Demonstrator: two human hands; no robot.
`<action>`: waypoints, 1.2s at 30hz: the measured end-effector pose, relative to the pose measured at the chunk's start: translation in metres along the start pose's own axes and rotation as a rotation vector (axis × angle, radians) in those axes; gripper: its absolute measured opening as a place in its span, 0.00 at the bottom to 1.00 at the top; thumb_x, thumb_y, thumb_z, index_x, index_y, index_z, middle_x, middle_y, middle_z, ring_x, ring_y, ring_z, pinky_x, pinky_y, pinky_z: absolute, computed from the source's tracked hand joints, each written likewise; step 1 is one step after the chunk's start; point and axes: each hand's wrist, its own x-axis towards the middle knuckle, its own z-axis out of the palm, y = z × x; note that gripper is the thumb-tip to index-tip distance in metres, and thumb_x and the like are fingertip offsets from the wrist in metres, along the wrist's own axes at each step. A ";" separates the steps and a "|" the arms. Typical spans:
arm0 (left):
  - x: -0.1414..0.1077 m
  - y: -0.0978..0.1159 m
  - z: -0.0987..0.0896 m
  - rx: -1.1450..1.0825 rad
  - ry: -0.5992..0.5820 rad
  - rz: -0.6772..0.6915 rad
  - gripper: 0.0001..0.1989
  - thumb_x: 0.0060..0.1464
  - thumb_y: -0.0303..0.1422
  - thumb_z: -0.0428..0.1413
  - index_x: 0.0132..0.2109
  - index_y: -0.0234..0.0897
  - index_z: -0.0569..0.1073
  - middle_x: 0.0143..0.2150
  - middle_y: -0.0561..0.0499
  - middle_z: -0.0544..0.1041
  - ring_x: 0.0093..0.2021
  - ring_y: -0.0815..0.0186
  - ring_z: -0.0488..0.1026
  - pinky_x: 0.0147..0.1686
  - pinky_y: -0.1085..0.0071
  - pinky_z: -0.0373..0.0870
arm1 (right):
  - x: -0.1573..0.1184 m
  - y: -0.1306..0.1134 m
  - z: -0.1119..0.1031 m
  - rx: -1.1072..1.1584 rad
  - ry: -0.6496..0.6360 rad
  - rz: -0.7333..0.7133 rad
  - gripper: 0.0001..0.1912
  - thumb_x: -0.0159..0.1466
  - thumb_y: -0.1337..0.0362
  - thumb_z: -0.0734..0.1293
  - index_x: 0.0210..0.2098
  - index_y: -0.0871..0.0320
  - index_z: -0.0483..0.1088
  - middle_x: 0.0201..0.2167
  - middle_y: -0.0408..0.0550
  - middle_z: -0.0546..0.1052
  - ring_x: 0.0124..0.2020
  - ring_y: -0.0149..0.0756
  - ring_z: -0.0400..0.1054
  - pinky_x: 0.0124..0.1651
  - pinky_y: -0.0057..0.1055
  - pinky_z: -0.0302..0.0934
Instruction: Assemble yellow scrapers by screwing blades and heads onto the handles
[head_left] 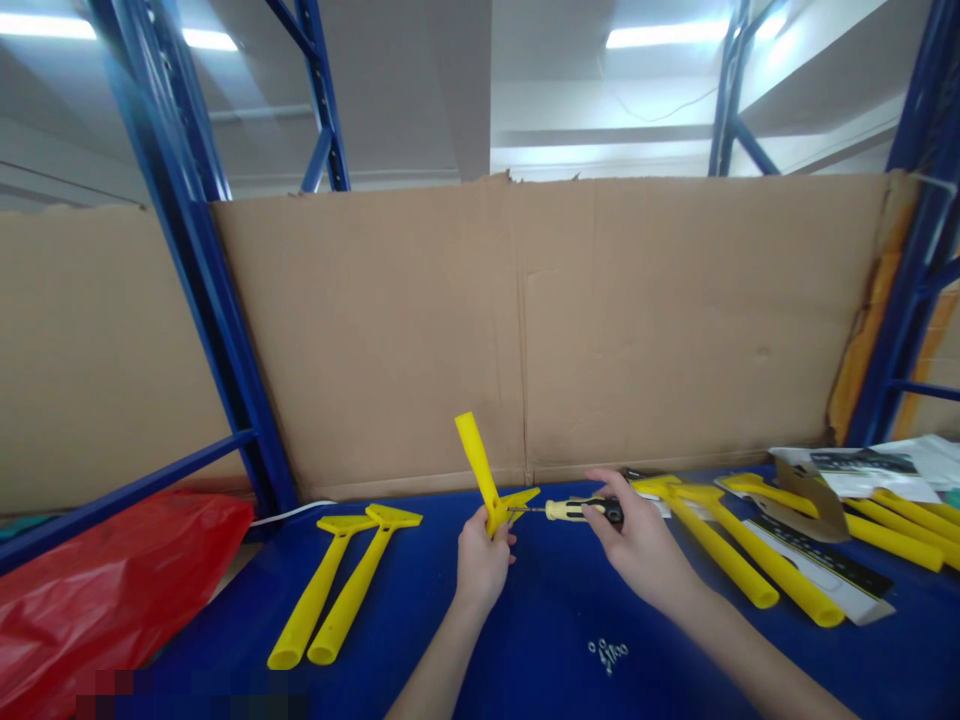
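Note:
My left hand grips a yellow plastic scraper near its T-shaped head, with the handle pointing up and slightly left. From the right, my right hand holds a screwdriver by the dark end of its cream and black handle, the index finger lifted. The screwdriver lies nearly level, and its thin shaft meets the scraper's head. Whether the tip sits in a screw is too small to tell. Below the hands, a small pile of nuts and screws rests on the blue tabletop.
Two yellow scrapers lie on the left. Several more yellow scrapers lie on the right, among printed packaging and a cardboard piece. A red plastic bag is at far left. Behind stands a cardboard wall between blue posts.

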 end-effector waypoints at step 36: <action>-0.002 0.006 0.000 -0.057 -0.007 -0.043 0.10 0.52 0.15 0.49 0.39 0.30 0.69 0.33 0.49 0.74 0.22 0.74 0.70 0.15 0.82 0.66 | 0.001 0.006 -0.001 -0.093 -0.004 -0.065 0.20 0.58 0.64 0.58 0.50 0.59 0.65 0.37 0.52 0.75 0.35 0.40 0.72 0.35 0.33 0.65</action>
